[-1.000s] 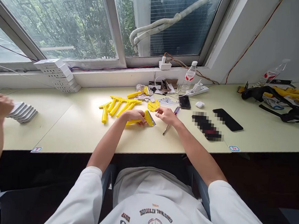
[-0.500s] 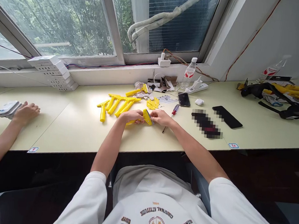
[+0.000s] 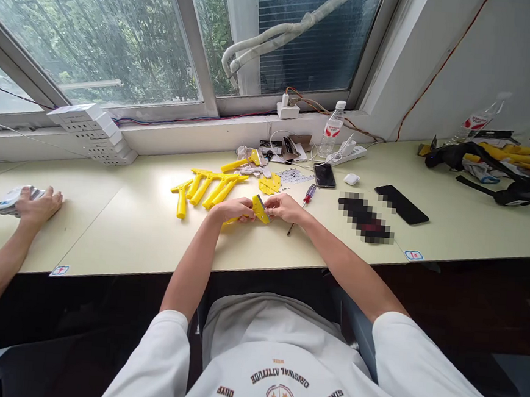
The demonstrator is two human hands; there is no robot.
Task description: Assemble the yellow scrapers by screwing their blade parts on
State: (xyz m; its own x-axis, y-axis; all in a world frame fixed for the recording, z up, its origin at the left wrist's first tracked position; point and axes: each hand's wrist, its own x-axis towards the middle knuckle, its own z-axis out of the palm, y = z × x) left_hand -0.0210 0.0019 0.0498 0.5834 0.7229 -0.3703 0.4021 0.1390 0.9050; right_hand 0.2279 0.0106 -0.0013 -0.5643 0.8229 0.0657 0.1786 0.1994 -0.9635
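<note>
A yellow scraper (image 3: pixel 260 208) is held by its handle in my left hand (image 3: pixel 234 209), its wide head tilted up to the right. My right hand (image 3: pixel 287 207) is pinched against the right side of that head; what lies between its fingertips is too small to make out. Just right of my hands, a screwdriver (image 3: pixel 309 194) with a red and clear handle lies on the table. Several yellow scraper handles (image 3: pixel 217 188) lie beyond my left hand, near a pile of flat yellow plates (image 3: pixel 270 183). Behind them rests a scraper with a metal head (image 3: pixel 245 159).
On the left, a co-worker's hand (image 3: pixel 39 204) rests on a stack of packets (image 3: pixel 10 200). Small screws lie on a white sheet (image 3: pixel 293 175) beside a phone (image 3: pixel 325 176). A water bottle (image 3: pixel 333 130), a power strip (image 3: pixel 350 153) and a black phone (image 3: pixel 401 204) stand or lie farther right.
The grey strip beside the scraper head shows less now, with my right fingers closer to the head. The co-worker's hand has moved left onto the packets. The view has shifted slightly.
</note>
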